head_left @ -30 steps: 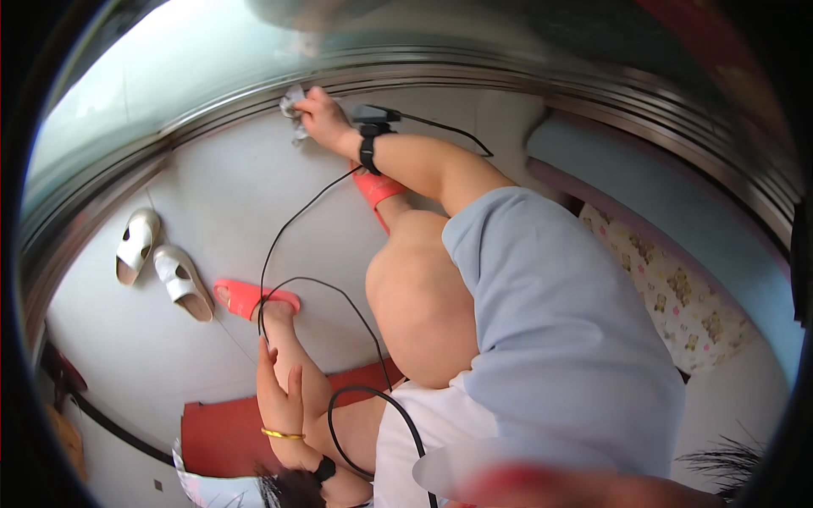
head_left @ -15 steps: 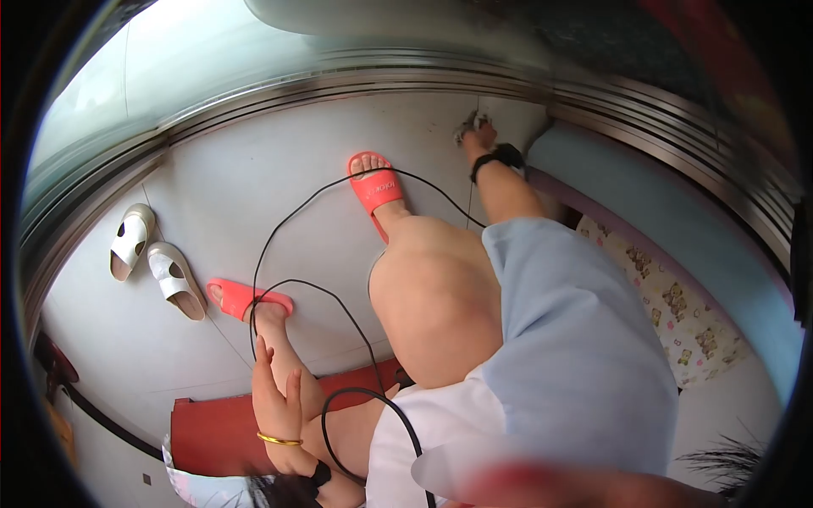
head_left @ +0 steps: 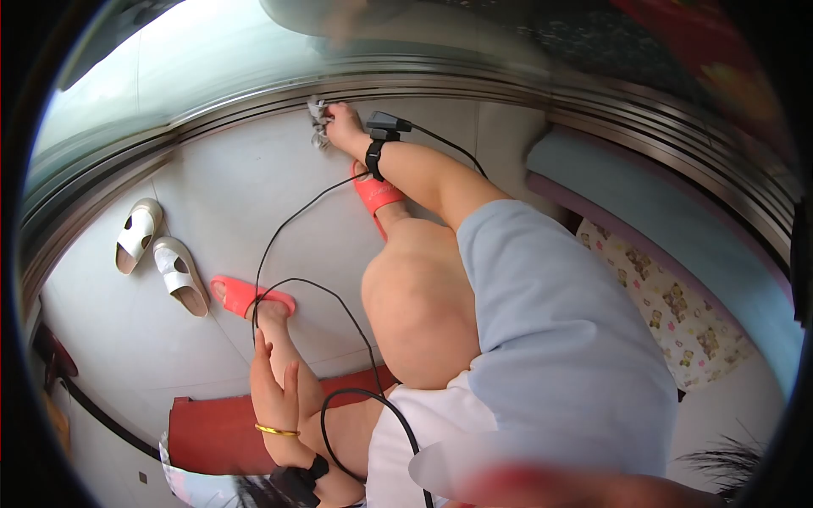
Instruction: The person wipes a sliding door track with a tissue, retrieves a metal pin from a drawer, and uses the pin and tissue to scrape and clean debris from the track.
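My right hand [head_left: 344, 127] is closed on a crumpled grey-white cloth [head_left: 319, 124], which touches the floor edge beside the metal door track [head_left: 254, 100]. A black strap with a small device [head_left: 388, 124] is on that wrist, and a black cable runs from it. My left hand [head_left: 274, 391], with a gold bracelet, rests near my left shin, its fingers extended and thumb apart, holding nothing.
White shoes [head_left: 179, 275] stand on the pale tiled floor [head_left: 220, 203] at the left. I wear red slippers [head_left: 239, 295]. A red stool or board [head_left: 212, 436] lies below. Black cables loop across the middle. Bear-patterned fabric [head_left: 673, 300] hangs at the right.
Half a second ago my right hand was at the far right of the track with the cloth; now it is back to the left, near its place one second ago. My left hand has barely moved.
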The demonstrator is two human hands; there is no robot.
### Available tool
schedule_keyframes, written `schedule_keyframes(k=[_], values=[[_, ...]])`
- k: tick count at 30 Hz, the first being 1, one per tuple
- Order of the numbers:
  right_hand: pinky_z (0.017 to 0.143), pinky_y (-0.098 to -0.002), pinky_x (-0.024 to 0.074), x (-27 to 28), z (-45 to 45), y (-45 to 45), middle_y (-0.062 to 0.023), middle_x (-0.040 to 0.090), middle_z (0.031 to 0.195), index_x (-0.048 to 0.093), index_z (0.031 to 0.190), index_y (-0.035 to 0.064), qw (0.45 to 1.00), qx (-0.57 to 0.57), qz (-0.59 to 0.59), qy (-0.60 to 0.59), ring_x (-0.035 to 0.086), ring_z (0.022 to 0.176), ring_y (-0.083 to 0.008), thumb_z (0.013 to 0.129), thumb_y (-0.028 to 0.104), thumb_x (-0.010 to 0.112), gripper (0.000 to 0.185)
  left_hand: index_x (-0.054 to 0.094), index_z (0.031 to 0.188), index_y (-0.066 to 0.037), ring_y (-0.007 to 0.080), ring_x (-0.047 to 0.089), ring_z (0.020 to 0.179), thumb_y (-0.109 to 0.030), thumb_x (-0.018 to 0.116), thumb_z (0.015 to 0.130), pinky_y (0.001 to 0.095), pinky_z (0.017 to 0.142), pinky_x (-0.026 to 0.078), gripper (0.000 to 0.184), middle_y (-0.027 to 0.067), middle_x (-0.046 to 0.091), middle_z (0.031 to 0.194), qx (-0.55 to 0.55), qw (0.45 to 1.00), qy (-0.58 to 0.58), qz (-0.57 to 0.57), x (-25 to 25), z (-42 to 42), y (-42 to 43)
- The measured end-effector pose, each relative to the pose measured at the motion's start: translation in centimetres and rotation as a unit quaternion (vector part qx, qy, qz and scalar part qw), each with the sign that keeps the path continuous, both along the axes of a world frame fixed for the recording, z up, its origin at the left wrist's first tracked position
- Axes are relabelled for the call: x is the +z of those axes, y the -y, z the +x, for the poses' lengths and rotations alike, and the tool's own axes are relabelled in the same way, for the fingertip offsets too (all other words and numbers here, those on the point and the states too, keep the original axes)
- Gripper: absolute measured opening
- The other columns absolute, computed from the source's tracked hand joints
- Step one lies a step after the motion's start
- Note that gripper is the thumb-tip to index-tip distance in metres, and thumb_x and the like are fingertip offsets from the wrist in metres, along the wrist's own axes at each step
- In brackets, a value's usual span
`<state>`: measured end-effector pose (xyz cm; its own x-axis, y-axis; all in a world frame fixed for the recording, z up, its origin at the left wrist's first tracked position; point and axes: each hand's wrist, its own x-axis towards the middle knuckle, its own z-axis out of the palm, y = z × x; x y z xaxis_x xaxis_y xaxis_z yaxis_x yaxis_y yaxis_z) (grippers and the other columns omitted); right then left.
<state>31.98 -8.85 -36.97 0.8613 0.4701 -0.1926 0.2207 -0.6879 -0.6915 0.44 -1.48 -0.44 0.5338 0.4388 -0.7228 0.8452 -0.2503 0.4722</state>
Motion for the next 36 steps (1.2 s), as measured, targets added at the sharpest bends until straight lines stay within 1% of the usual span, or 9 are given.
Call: schedule_keyframes(k=[3, 7, 8, 13, 15, 24, 29, 33, 36], values=[[0.073, -0.0419, 0.0424, 0.5, 0.2, 1.0, -0.0195, 0.056, 0.087, 0.056, 0.085, -0.0015, 0.994, 0.004, 0.105, 0.016, 0.052, 0.084, -0.0364, 0.066, 0.003, 0.053, 0.02, 0.032, 0.132, -0.003, 0.0335, 0.049, 0.106, -0.015, 0.059, 0.079, 0.038, 0.089, 0.039, 0.061, 0.0215, 0.049, 0.116, 0.012, 1.0, 0.001, -0.003, -0.2, -0.8, -0.2], [0.076, -0.0432, 0.0395, 1.6, 5.8, 8.7, -0.0177, 0.054, 0.088, 0.053, 0.089, -0.0015, 0.982, -0.179, 0.0, 0.066, 0.05, 0.086, -0.0349, 0.066, 0.007, 0.054, 0.025, 0.032, 0.131, -0.002, 0.0353, 0.049, 0.104, -0.013, 0.06, 0.077, 0.0391, 0.086, 0.04, 0.061, 0.0223, 0.051, 0.112, 0.02, 0.999, -0.015, 0.028, 0.0, -1.7, -0.9], [0.077, -0.0426, 0.0391, 1.4, 7.1, 10.7, -0.0191, 0.052, 0.09, 0.053, 0.09, -0.0017, 0.969, -0.135, -0.085, 0.19, 0.049, 0.088, -0.035, 0.067, 0.008, 0.055, 0.025, 0.032, 0.13, -0.002, 0.0352, 0.05, 0.104, -0.012, 0.061, 0.077, 0.0389, 0.086, 0.041, 0.062, 0.022, 0.051, 0.112, 0.012, 1.0, -0.001, 0.027, 0.3, -1.4, -1.2], [0.083, -0.0455, 0.0357, -1.4, 6.6, 8.1, -0.0262, 0.046, 0.097, 0.05, 0.093, -0.0037, 0.985, -0.162, -0.06, 0.015, 0.044, 0.094, -0.0383, 0.067, 0.004, 0.054, 0.027, 0.033, 0.13, -0.003, 0.0361, 0.05, 0.097, -0.011, 0.064, 0.074, 0.0392, 0.081, 0.043, 0.064, 0.0206, 0.052, 0.108, -0.007, 0.999, 0.017, 0.035, -0.3, -2.4, -1.7], [0.084, -0.0453, 0.0352, -2.9, 4.3, 4.9, -0.026, 0.045, 0.097, 0.048, 0.092, -0.004, 0.98, -0.072, -0.137, 0.122, 0.043, 0.094, -0.0397, 0.067, 0.004, 0.056, 0.027, 0.033, 0.13, -0.003, 0.0362, 0.051, 0.095, -0.011, 0.064, 0.073, 0.0396, 0.079, 0.043, 0.065, 0.0201, 0.053, 0.105, 0.006, 0.999, 0.014, 0.041, -0.4, -3.1, -1.7], [0.075, -0.0388, 0.0398, -0.4, -4.3, -9.3, -0.0172, 0.049, 0.089, 0.054, 0.097, -0.0008, 0.968, 0.199, 0.105, 0.111, 0.047, 0.088, -0.0336, 0.07, 0.0, 0.053, 0.027, 0.035, 0.128, -0.002, 0.036, 0.052, 0.092, -0.01, 0.066, 0.07, 0.0398, 0.077, 0.043, 0.067, 0.0201, 0.054, 0.099, 0.041, 0.998, 0.042, 0.038, -1.9, -4.6, -1.6], [0.074, -0.038, 0.043, 1.2, -7.0, -19.3, -0.0139, 0.05, 0.093, 0.057, 0.09, 0.0021, 0.874, 0.39, 0.24, 0.16, 0.05, 0.087, -0.0301, 0.066, -0.004, 0.052, 0.025, 0.035, 0.128, -0.002, 0.0361, 0.052, 0.092, -0.009, 0.067, 0.069, 0.0397, 0.077, 0.043, 0.067, 0.0202, 0.054, 0.1, 0.054, 0.998, 0.022, 0.035, -1.0, -5.8, -1.9], [0.08, -0.0354, 0.044, 3.2, -11.1, -23.8, -0.0083, 0.051, 0.103, 0.057, 0.088, 0.0045, 0.794, 0.56, -0.008, 0.235, 0.046, 0.102, -0.0271, 0.072, 0.006, 0.05, 0.018, 0.035, 0.128, -0.003, 0.0365, 0.051, 0.094, -0.01, 0.066, 0.071, 0.0399, 0.079, 0.043, 0.066, 0.02, 0.054, 0.103, 0.058, 0.998, 0.016, 0.025, -1.2, -6.1, -1.8], [0.087, -0.0362, 0.0403, 1.8, -10.0, -22.6, -0.0082, 0.051, 0.107, 0.057, 0.093, 0.0074, 0.775, 0.544, 0.103, 0.305, 0.045, 0.107, -0.0256, 0.073, 0.011, 0.05, 0.021, 0.035, 0.129, -0.003, 0.0361, 0.05, 0.098, -0.01, 0.065, 0.072, 0.0397, 0.082, 0.042, 0.065, 0.0197, 0.052, 0.109, 0.061, 0.998, 0.009, 0.011, -0.7, -6.0, -2.0]])
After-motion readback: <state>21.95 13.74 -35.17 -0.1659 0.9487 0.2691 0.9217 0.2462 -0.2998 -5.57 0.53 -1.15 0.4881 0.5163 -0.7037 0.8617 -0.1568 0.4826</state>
